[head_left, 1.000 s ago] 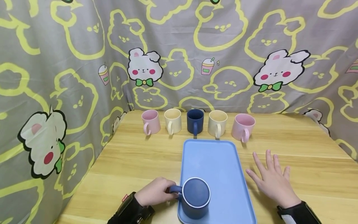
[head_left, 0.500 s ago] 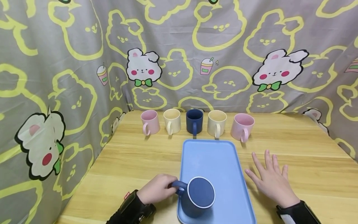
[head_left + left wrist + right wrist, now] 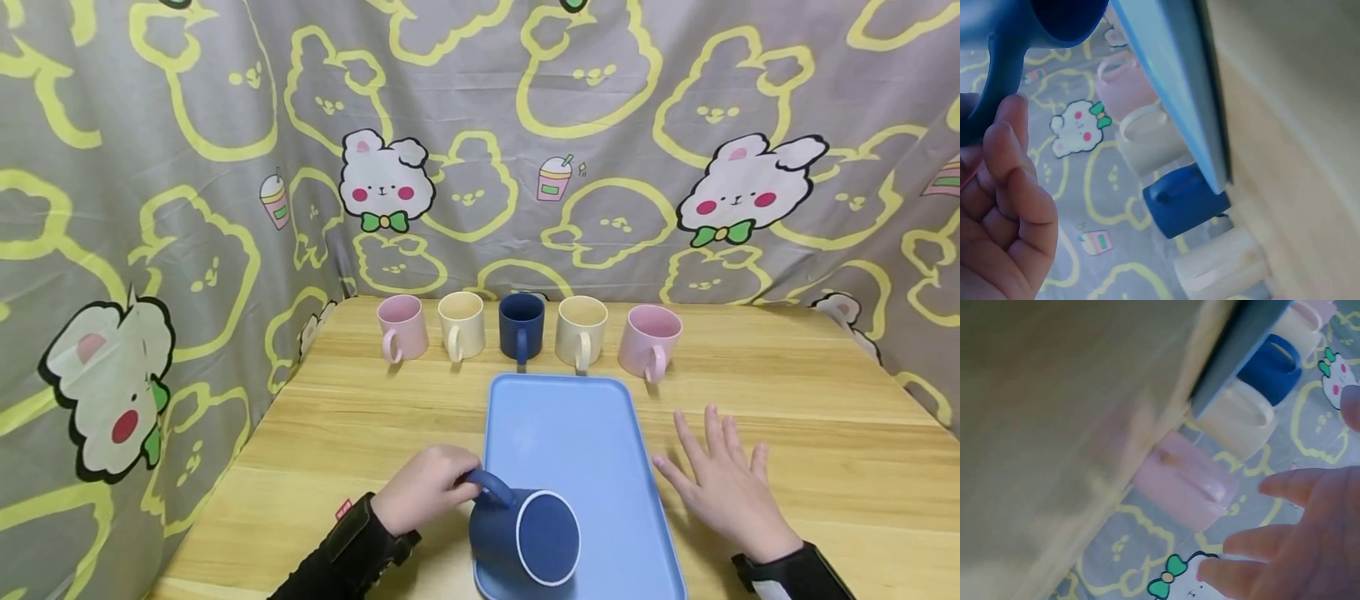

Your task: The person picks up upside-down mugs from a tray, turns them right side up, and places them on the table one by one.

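Note:
In the head view my left hand [image 3: 427, 487] grips the handle [image 3: 491, 485] of a dark blue mug [image 3: 498, 533]. The mug is tipped on its side over the near left part of a light blue tray [image 3: 577, 433], its white-ringed flat base [image 3: 548, 537] facing right and toward the camera. In the left wrist view, curled fingers [image 3: 1029, 200] wrap the handle, and the mug's dark opening [image 3: 1072, 15] shows. To the right of the tray my right hand [image 3: 731, 496] is spread over the wooden table, fingers apart and holding nothing.
Behind the tray several mugs stand upright in a row: pink [image 3: 402, 327], cream [image 3: 462, 325], dark blue [image 3: 522, 325], cream [image 3: 582, 329] and pink [image 3: 651, 342]. A patterned grey curtain [image 3: 480, 108] hangs behind and at the sides of the wooden table [image 3: 337, 433].
My left hand has risen slightly and turned the mug from nearly upside down onto its side, base swinging from upward to rightward. The right hand has shifted only slightly left.

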`<state>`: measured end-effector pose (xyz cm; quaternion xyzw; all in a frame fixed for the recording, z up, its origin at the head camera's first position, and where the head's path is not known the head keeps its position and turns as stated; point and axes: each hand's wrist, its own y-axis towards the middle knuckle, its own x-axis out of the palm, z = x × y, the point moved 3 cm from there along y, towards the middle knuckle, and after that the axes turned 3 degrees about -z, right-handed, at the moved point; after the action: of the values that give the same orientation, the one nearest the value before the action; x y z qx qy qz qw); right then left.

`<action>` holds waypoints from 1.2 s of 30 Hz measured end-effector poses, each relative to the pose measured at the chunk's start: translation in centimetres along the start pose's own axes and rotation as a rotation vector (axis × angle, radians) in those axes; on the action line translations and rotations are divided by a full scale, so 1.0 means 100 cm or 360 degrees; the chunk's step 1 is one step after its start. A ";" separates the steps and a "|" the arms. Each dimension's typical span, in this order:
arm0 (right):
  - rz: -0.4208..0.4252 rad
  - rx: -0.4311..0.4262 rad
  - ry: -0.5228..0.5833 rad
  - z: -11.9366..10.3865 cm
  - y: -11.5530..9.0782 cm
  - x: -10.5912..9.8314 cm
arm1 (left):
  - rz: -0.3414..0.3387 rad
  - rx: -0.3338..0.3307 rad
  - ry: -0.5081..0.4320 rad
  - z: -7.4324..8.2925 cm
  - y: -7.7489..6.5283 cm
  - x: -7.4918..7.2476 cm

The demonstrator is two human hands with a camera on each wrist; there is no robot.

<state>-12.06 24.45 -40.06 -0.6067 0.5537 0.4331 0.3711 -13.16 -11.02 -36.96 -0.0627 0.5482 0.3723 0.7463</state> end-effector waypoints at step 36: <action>-0.0803 -0.0744 0.0730 -0.187 0.036 -0.038 | 0.0264 0.0507 0.0605 0.061 0.053 -0.030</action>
<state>-13.50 7.98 -29.85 -0.8722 0.3425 0.2962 0.1849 -12.15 -5.68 -30.29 0.0319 0.7337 0.3228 0.5971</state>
